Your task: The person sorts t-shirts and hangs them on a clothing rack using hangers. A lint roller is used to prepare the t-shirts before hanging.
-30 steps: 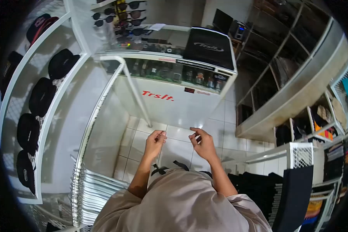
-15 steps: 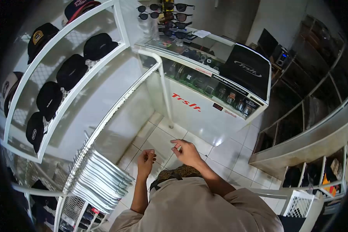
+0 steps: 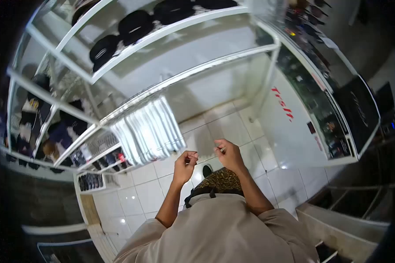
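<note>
My left hand (image 3: 185, 166) is raised in front of my body above the tiled floor, fingers curled with the thumb against them. Whether anything small is between them is too small to tell. To its right, a short gap away, my right hand (image 3: 228, 154) hangs in the air, fingers bent and thumb apart, with nothing visible in it. Just left of my left hand, and not touched by it, several clear plastic-like hanging pieces (image 3: 149, 131) hang from a white rail (image 3: 193, 70).
Black caps (image 3: 135, 26) line a white shelf at the top. A glass display counter (image 3: 289, 105) with red lettering stands at the right, sunglasses above it. Racks with dark goods (image 3: 68, 127) fill the left. A low shelf unit (image 3: 338, 223) is at lower right.
The view has turned left, so the counter sits further right and the hanging pieces nearer the middle. My hands stay raised, a little apart; a dark shoe now shows below them.
</note>
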### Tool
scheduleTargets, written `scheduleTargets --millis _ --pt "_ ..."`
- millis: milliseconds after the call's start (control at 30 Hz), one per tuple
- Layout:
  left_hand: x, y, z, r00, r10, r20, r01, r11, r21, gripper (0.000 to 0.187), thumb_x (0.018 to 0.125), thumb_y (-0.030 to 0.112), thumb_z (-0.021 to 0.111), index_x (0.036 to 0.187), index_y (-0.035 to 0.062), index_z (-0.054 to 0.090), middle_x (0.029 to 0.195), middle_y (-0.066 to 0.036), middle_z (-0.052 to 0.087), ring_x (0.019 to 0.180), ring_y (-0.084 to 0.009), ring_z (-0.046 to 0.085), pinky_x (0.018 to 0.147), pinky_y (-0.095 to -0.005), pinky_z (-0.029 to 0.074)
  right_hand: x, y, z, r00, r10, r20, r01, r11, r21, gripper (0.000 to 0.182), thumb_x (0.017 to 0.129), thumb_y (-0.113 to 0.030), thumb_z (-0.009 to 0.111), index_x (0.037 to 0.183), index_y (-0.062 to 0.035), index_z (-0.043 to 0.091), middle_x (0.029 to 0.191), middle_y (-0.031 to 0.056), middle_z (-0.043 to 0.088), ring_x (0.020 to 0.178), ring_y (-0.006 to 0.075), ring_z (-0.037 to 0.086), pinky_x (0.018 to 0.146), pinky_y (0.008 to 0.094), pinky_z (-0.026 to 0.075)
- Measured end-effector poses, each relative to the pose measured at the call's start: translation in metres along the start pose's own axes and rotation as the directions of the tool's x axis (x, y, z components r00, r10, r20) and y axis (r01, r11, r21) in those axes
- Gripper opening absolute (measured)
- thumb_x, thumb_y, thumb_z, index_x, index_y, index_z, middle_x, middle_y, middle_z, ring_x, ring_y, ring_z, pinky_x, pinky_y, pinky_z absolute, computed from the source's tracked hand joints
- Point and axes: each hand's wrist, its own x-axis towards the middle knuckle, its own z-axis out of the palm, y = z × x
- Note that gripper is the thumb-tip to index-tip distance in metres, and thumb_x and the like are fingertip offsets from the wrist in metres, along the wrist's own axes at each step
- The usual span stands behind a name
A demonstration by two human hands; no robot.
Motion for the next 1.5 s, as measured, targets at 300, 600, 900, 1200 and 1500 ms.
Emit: scheduleTargets --millis 300,600,900,1200,1500 --pt "0.029 -0.009 -0.069 0.983 0.073 -0.167 -0.057 0.994 0.097 0.028 0.102 0.025 0.068 0.111 -0.0019 0.069 0.088 -0.005 0.071 0.078 -0.0125 0.066 0.073 -0.0287 0.054 0.048 -0.013 0.089 0.989 0.018 0.143 -0.018 1.0 -0.004 0.035 0.095 -0.02 0.073 0.126 -0.0038 0.068 0.1 0.0115 0.072 0.082 0.0169 0.07 0.074 0.0301 0.056" --pt "0.079 0.002 -0.12 0.966 0.24 0.1 -0.251 0.96 0.126 0.031 0.102 0.025 0.066 0.117 -0.0015 0.068 0.088 -0.012 0.072 0.075 -0.0155 0.067 0.068 -0.0326 0.054 0.115 0.012 0.182 0.989 -0.101 -0.106 0.086 0.986 -0.14 0.05 0.094 -0.022 0.074 0.137 -0.0028 0.057 0.113 0.022 0.07 0.104 0.0362 0.07 0.089 0.0434 0.056" --pt "0.103 -0.003 -0.154 0.951 0.213 0.223 -0.238 0.967 0.093 0.034 0.101 0.028 0.068 0.119 -0.0014 0.068 0.086 -0.007 0.069 0.073 -0.0138 0.062 0.069 -0.0297 0.052 0.093 -0.029 0.193 0.892 -0.148 -0.428 -0.075 0.884 -0.461 0.034 0.101 -0.01 0.053 0.135 -0.0038 0.052 0.117 0.0289 0.061 0.098 0.0502 0.063 0.082 0.0563 0.052" --pt "0.099 0.011 -0.138 0.885 0.366 0.289 -0.402 0.913 0.075 0.025 0.098 0.016 0.071 0.119 0.0022 0.068 0.088 -0.011 0.072 0.076 -0.0187 0.069 0.067 -0.0318 0.055 0.014 -0.054 0.134 0.709 -0.002 -0.705 -0.357 0.861 -0.362 0.022 0.104 -0.026 0.06 0.109 -0.0047 0.065 0.086 0.0223 0.068 0.077 0.0439 0.067 0.068 0.0513 0.051" --pt "0.087 0.066 -0.035 0.57 0.642 0.512 -0.752 0.659 0.011 0.035 0.092 0.018 0.076 0.124 0.0076 0.068 0.13 -0.016 0.06 0.117 -0.0351 0.061 0.097 -0.0454 0.049 -0.162 -0.085 0.082 0.382 0.293 -0.876 -0.73 0.677 -0.091 0.034 0.094 -0.039 0.073 0.095 -0.005 0.073 0.066 0.0186 0.066 0.061 0.0361 0.068 0.06 0.043 0.051"
